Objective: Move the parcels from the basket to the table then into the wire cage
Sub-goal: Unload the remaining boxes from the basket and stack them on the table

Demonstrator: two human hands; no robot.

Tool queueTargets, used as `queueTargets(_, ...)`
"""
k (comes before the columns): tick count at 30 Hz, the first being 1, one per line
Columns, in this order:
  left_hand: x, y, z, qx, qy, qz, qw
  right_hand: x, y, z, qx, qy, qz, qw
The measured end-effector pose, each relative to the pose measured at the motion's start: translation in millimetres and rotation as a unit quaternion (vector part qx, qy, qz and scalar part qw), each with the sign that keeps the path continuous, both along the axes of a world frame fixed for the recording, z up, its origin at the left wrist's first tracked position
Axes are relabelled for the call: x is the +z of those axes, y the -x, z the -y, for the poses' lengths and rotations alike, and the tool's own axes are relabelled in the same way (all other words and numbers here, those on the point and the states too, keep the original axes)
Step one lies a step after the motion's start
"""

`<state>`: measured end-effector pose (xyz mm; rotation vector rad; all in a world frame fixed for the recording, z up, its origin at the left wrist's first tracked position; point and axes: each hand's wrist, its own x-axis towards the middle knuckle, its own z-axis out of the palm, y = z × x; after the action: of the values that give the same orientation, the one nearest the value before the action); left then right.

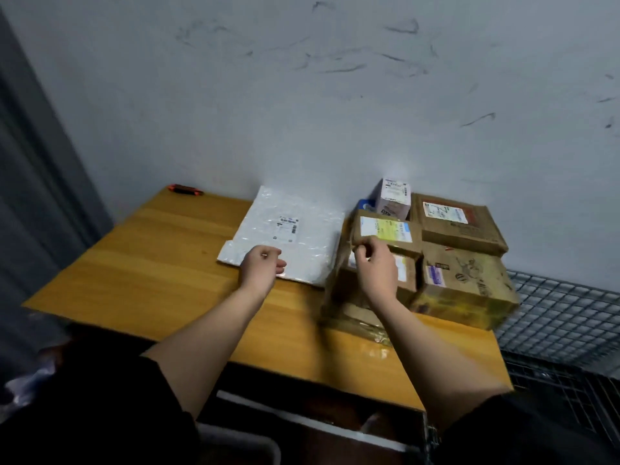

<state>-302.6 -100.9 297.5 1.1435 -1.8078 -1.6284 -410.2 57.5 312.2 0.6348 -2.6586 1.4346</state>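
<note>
Several parcels lie on the wooden table [151,263]. A flat silver mailer bag [285,229] is at the back middle. My left hand [260,268] hovers over the mailer's near edge, fingers loosely curled, holding nothing. To the right stands a pile of brown cardboard boxes. My right hand [375,263] pinches the near left corner of a small brown box with a yellow-and-white label [385,229], which sits on top of a larger box [352,297]. A white carton [394,196] stands upright at the back. The wire cage [563,317] is right of the table.
Two more brown boxes, one at the back right [459,223] and one with a purple label [466,283], fill the table's right end. A small orange-and-black object [185,189] lies at the back left by the wall. A grey curtain [33,196] hangs on the left.
</note>
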Motion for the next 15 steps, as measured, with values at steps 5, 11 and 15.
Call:
queueTargets(5,-22.1,-136.1,53.5,0.096,-0.018,0.039,0.994,-35.6,-120.8,63.2,0.109,-0.045,0.073,0.990)
queueTargets(11,-101.1,-310.8,96.1,0.135,-0.114,0.177,0.968,-123.4,-251.2,116.9,0.250,-0.208,0.158,0.932)
queueTargets(15,-159.5,-405.5,96.7,0.180,-0.167,0.205,0.947,-183.2,-325.4,136.4,0.322,-0.307,0.198,0.873)
